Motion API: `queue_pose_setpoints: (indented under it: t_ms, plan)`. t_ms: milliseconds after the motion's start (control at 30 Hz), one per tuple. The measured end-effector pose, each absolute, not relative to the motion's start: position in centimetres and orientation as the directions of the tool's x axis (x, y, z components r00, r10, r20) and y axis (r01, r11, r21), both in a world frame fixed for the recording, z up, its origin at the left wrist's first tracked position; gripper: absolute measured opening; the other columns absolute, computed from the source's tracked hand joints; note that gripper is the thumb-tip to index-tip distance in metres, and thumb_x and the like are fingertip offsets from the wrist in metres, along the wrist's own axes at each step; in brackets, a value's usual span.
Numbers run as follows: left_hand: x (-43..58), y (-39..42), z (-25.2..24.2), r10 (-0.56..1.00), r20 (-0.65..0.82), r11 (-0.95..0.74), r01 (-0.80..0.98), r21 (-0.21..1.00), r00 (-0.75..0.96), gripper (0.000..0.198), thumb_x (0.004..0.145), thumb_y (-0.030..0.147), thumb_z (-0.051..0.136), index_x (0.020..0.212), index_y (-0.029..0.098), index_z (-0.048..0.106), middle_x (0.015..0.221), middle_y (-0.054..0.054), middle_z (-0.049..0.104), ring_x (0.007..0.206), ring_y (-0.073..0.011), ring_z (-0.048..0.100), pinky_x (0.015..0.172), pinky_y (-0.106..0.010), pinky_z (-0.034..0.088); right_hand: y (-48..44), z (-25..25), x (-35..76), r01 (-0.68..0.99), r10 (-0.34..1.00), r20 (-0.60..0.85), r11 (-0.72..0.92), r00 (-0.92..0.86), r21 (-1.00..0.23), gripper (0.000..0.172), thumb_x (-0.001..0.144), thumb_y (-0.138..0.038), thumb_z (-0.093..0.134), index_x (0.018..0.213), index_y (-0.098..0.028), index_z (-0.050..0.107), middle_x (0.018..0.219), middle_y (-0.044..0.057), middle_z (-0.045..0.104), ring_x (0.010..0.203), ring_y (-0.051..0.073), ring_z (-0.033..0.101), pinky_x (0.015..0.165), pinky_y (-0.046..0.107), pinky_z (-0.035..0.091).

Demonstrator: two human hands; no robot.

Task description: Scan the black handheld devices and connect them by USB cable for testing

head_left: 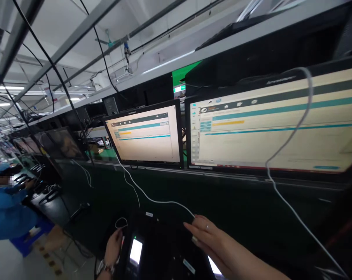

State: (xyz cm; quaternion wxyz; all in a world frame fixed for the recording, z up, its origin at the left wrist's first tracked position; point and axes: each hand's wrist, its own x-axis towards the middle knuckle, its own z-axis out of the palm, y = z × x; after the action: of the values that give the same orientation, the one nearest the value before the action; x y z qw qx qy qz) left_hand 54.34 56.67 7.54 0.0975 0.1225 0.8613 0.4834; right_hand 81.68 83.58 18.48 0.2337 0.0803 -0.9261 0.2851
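Note:
Low in the view lies a dark fixture [161, 249] with small white labels. A device with a lit white screen [136, 252] and a green light stands at its left side. My left hand [114, 245] is closed at that device's left edge, near a thin white cable loop; what its fingers hold is too dark to make out. My right hand [206, 235] reaches in from the right, its fingers pressed together where a white cable [164, 202] ends. Below that hand a second lit screen [216, 268] shows in part.
Two lit monitors [147, 136] [263, 132] stand behind the bench, with a white cable hanging before the right one. Darker monitors [65, 143] continue leftward. A person in blue [9, 210] sits at the far left near a blue stool [23, 243]. Black cables hang overhead.

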Motion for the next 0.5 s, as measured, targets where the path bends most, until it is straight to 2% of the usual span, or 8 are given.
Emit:
queue_pose_setpoints:
  t_ms: [67,133,167,200,267,367,433,500]
  plan:
    - [56.7,56.2,8.2,0.298,0.032,0.429,0.163,0.888,-0.954,0.043,0.085,0.04,0.051,0.115,0.013,0.066,0.121,-0.013,0.069,0.117,-0.026,0.061,0.103,-0.038,0.045,83.6,17.7,81.6,-0.357,-0.049,0.549,0.807,-0.834,-0.47,0.035,0.097,-0.021,0.049,0.13,-0.028,0.056,0.093,0.001,0.066,0.088,0.013,0.065,0.11,0.044,0.041]
    - [60.8,56.8,8.3,0.301,0.206,0.327,0.304,0.895,-0.931,0.046,0.087,0.043,0.049,0.124,0.019,0.062,0.133,-0.011,0.061,0.126,-0.0254,0.054,0.106,-0.04,0.043,83.3,17.0,81.4,-0.416,-0.05,0.636,0.795,-0.77,-0.441,0.023,0.094,-0.024,0.057,0.116,-0.027,0.065,0.083,-0.001,0.066,0.077,0.011,0.066,0.107,0.042,0.045]
    - [63.1,57.5,8.1,0.316,0.303,0.281,0.394,0.875,-0.899,0.042,0.086,0.043,0.05,0.12,0.023,0.065,0.132,-0.01,0.062,0.126,-0.0264,0.053,0.107,-0.042,0.041,83.1,16.7,81.3,-0.431,-0.036,0.674,0.793,-0.738,-0.431,0.017,0.093,-0.026,0.059,0.108,-0.026,0.067,0.08,-0.002,0.067,0.073,0.011,0.066,0.103,0.041,0.048]
    - [65.4,58.5,7.7,0.402,0.346,0.247,0.464,0.851,-0.848,0.037,0.084,0.041,0.054,0.114,0.025,0.069,0.128,-0.01,0.064,0.123,-0.0286,0.054,0.107,-0.044,0.041,82.8,16.5,81.2,-0.436,-0.019,0.696,0.792,-0.717,-0.427,0.012,0.092,-0.027,0.061,0.101,-0.025,0.069,0.077,-0.002,0.067,0.07,0.011,0.065,0.1,0.041,0.05]
    - [69.1,60.7,6.8,0.622,0.232,0.301,0.502,0.811,-0.748,0.045,0.068,0.037,0.071,0.112,0.027,0.072,0.124,-0.014,0.065,0.117,-0.0345,0.055,0.104,-0.046,0.041,82.3,16.4,81.1,-0.429,0.011,0.712,0.791,-0.702,-0.435,0.009,0.092,-0.029,0.061,0.092,-0.024,0.069,0.074,-0.002,0.067,0.065,0.011,0.064,0.097,0.043,0.052]
    - [71.3,63.0,6.6,0.694,0.087,0.396,0.48,0.783,-0.714,0.08,0.047,0.029,0.085,0.124,0.022,0.065,0.127,-0.022,0.059,0.116,-0.0451,0.049,0.101,-0.056,0.037,81.6,17.0,81.4,-0.418,0.034,0.706,0.785,-0.708,-0.457,0.012,0.093,-0.03,0.059,0.091,-0.024,0.069,0.075,0.0,0.066,0.066,0.013,0.064,0.093,0.045,0.053]
    - [71.2,63.4,7.5,0.713,-0.017,0.46,0.449,0.766,-0.701,0.094,0.045,0.031,0.085,0.134,0.018,0.056,0.133,-0.024,0.052,0.121,-0.0477,0.043,0.103,-0.058,0.033,81.4,17.6,81.8,-0.416,0.047,0.696,0.773,-0.716,-0.479,0.014,0.093,-0.03,0.058,0.089,-0.023,0.07,0.075,0.002,0.065,0.068,0.014,0.064,0.08,0.038,0.058]
    - [70.9,63.2,8.7,0.704,-0.106,0.517,0.405,0.755,-0.702,0.095,0.048,0.034,0.084,0.136,0.015,0.053,0.136,-0.025,0.049,0.124,-0.0471,0.04,0.106,-0.056,0.029,81.2,18.3,82.1,-0.413,0.057,0.685,0.76,-0.726,-0.501,0.016,0.093,-0.03,0.057,0.087,-0.021,0.069,0.074,0.004,0.065,0.069,0.015,0.064,0.065,0.03,0.058]
